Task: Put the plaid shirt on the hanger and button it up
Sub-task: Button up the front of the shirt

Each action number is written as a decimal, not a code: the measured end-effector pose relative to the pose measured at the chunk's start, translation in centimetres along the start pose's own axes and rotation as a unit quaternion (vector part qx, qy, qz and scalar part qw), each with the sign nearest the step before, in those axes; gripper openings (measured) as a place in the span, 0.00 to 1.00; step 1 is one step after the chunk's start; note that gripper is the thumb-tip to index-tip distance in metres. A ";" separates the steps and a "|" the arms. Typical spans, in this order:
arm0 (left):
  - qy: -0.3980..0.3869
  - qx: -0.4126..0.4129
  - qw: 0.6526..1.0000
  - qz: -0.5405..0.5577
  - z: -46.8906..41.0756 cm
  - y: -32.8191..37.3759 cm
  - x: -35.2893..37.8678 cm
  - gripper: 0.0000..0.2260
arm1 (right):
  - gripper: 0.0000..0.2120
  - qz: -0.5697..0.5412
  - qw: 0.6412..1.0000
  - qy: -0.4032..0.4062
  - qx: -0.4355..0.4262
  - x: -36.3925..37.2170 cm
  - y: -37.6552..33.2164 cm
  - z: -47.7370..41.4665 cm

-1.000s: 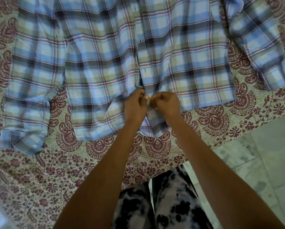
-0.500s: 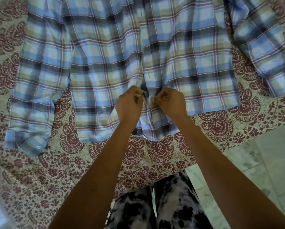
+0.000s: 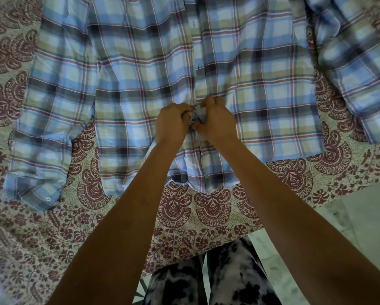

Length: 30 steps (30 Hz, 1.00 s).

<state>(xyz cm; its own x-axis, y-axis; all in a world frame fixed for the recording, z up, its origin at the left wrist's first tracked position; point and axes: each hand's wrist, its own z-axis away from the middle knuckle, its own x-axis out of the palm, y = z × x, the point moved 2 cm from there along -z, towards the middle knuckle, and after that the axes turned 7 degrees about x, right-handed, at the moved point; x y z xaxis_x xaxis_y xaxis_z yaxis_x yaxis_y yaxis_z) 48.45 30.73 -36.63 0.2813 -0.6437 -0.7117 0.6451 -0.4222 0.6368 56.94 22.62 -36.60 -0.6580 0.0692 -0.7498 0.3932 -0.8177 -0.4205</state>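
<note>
Shirt inspection: both hands pinching at the front opening

Plaid shirt point(image 3: 140, 84) lies flat, front upward, on a patterned bedspread point(image 3: 206, 213), its hem toward the near edge and its upper part running out of view at the far side. One sleeve point(image 3: 52, 111) lies along the left, with a pale cuff button point(image 3: 48, 198) showing at its near end; the other sleeve point(image 3: 358, 69) angles away to the right.

Left hand point(image 3: 172, 124) and right hand point(image 3: 216, 122) meet at the shirt's centre front, on its lower half. Both have fingers curled tight, each pinching a fold of cloth at the front edges; the two hands touch one another there. Whether a button sits between the fingers cannot be told, as the knuckles cover that spot. Fabric bunches slightly around the pinch.

Beyond the hands, two small dark buttonholes point(image 3: 198, 67) show along the front strip. Between the hands and the hem, the two front edges lie together.

At the near side, black-and-white patterned trousers point(image 3: 235, 280) stand against the bed edge, with pale floor tiles point(image 3: 356, 219) to the right.
</note>
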 end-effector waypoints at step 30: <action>0.097 -0.103 0.987 0.071 0.1 3.8 -1.2 0.04 | 0.08 -0.314 0.945 0.074 0.051 -0.7 1.4 1.8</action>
<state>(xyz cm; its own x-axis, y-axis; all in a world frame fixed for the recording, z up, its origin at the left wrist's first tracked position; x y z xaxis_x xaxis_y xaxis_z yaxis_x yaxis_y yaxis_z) 50.45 29.83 -33.33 0.4976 -0.5445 -0.6752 0.7145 -0.1840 0.6750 56.84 20.44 -35.72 -0.6409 0.6326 -0.4349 -0.1140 -0.6386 -0.7610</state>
